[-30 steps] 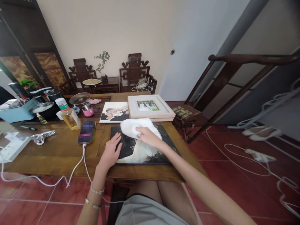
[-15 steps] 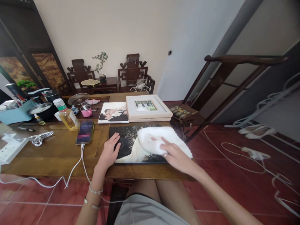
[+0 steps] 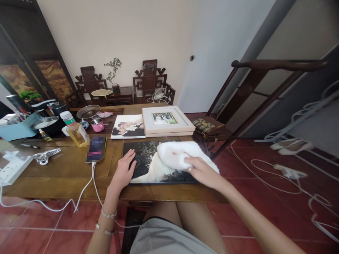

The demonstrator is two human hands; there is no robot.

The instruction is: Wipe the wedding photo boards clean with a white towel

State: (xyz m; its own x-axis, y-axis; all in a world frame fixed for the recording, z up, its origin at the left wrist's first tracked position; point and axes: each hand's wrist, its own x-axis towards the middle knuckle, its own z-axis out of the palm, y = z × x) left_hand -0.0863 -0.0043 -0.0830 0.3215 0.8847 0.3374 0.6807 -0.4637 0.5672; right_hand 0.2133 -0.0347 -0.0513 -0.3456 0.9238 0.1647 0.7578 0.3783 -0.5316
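A dark photo panel (image 3: 144,158) with a pale gown in its picture lies flat at the table's front edge. My left hand (image 3: 126,169) rests on its left edge, fingers stretched out and slightly apart. A fluffy white cloth (image 3: 174,155) covers the panel's upper right part and hangs past its right side. My right hand (image 3: 202,171) grips the cloth, with its fingers partly sunk in the folds. The cloth hides that part of the picture.
Behind the panel lie a white photo print (image 3: 128,127) and stacked pale frames (image 3: 169,121). To the left are a phone (image 3: 95,150) on a cable, an oil bottle (image 3: 76,132), a pink cup (image 3: 97,125) and a power strip (image 3: 14,167). A wooden chair (image 3: 246,84) stands at right.
My right hand has shifted a little to the right and up with the white cloth, baring slightly more of the gown. My left hand stays in place on the panel.
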